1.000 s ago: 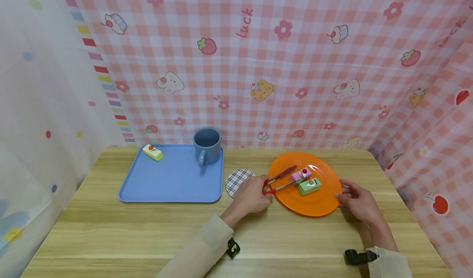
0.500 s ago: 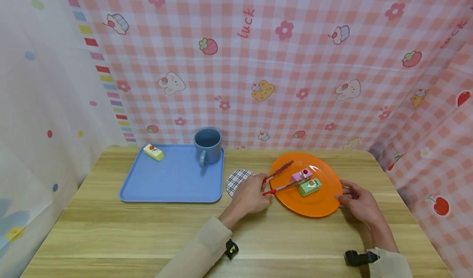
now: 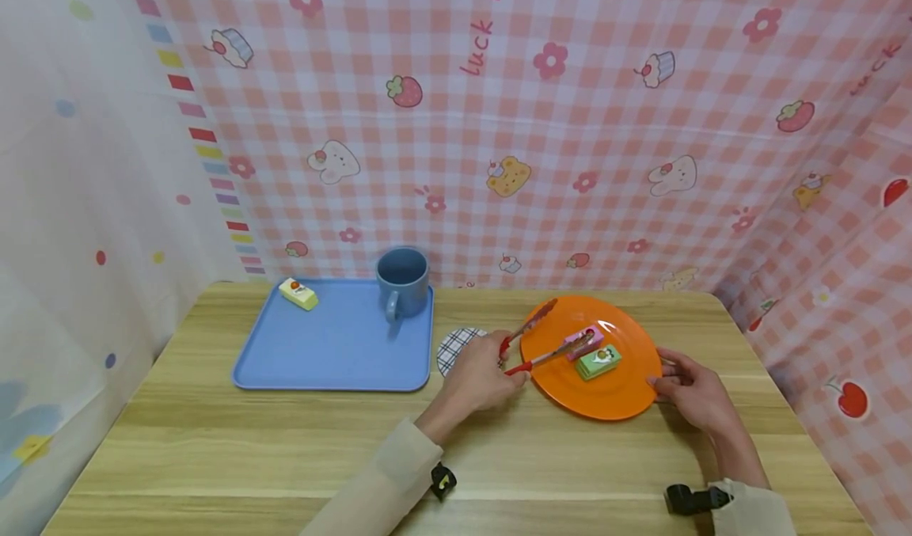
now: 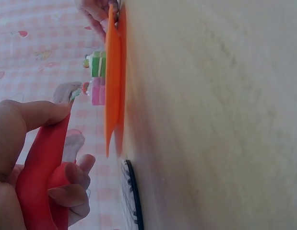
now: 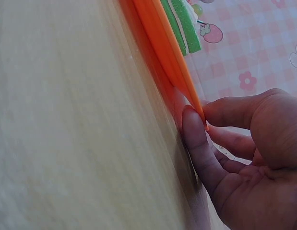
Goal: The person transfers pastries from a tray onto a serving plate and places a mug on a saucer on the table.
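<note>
My left hand (image 3: 479, 374) grips tongs (image 3: 549, 355) by their red handles (image 4: 45, 167). The arms of the tongs are spread apart over the orange plate (image 3: 549, 389). One arm crosses above the pink toy cake slice (image 3: 574, 353), and the other reaches over the plate's far left rim. Beside the pink slice lies a green toy cake slice (image 3: 598, 363); both rest on the plate. In the left wrist view the tips are apart from the slices. My right hand (image 3: 694, 387) pinches the plate's right rim between thumb and fingers, as the right wrist view shows.
A blue tray (image 3: 331, 354) at the left bears a yellow toy cake slice (image 3: 298, 294) in its back left corner and a blue-grey mug (image 3: 403, 287) at its back right. A checked round coaster (image 3: 452, 347) lies partly under my left hand, between tray and plate.
The tongs have spread wider: the far arm has swung left, away from the pink slice, while the near arm has come over it. My right hand stays on the plate's rim.
</note>
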Action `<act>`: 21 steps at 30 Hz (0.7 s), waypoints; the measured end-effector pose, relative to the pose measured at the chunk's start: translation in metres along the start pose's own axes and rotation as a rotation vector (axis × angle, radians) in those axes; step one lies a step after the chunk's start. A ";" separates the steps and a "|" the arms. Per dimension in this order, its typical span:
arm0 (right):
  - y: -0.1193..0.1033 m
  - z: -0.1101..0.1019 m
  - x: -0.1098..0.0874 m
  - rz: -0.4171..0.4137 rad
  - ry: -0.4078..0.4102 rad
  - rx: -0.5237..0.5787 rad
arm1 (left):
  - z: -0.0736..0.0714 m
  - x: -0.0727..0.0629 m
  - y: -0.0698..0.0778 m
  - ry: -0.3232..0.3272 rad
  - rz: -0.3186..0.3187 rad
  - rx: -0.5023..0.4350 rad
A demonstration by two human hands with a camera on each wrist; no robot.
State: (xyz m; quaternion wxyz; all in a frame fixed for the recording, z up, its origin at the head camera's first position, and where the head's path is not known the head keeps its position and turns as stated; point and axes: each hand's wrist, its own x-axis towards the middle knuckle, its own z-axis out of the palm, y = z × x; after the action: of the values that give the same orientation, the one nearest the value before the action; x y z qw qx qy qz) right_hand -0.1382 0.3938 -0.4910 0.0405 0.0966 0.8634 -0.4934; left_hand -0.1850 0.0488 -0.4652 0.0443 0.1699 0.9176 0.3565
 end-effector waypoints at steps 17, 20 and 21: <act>0.001 0.000 0.000 0.006 -0.005 0.000 | -0.015 -0.009 0.001 0.019 -0.032 -0.084; 0.001 -0.001 0.000 0.008 -0.005 -0.006 | -0.018 -0.011 0.000 0.039 -0.030 -0.069; 0.000 -0.001 0.000 0.008 -0.005 -0.008 | -0.019 -0.012 0.000 0.047 -0.029 -0.066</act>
State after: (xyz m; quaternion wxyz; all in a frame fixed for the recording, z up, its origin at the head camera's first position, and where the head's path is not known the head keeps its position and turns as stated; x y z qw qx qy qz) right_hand -0.1384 0.3946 -0.4910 0.0451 0.0985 0.8650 -0.4899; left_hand -0.1775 0.0322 -0.4519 0.0334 0.1468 0.9084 0.3900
